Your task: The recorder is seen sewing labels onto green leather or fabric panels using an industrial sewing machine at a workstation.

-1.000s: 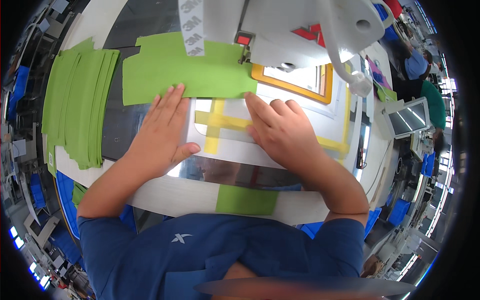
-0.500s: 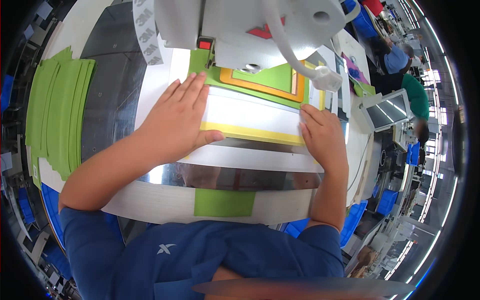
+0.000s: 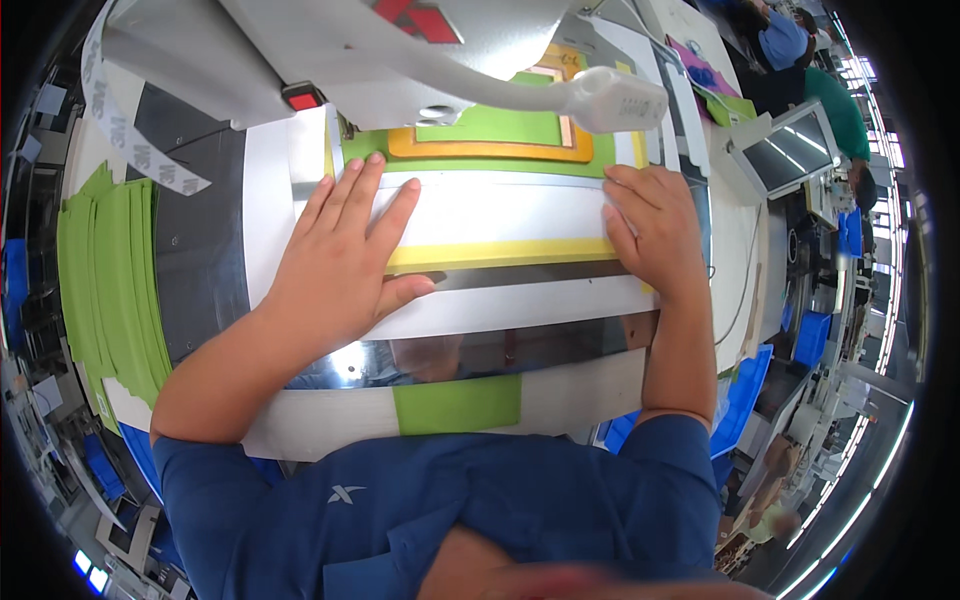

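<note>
The green fabric panel (image 3: 480, 167) lies just beyond both hands' fingertips, its long axis running crosswise from the left hand (image 3: 340, 250) to the right hand (image 3: 655, 225); each hand is near one end. The left hand is flat with fingers spread, middle fingertip at the panel's near edge. The right hand's fingers are bent and close together by the near right corner; I cannot tell whether they pinch it. An orange frame (image 3: 490, 148) sits over the panel, farther from the hands. Left of the left hand stands a stack of green panels (image 3: 110, 270).
</note>
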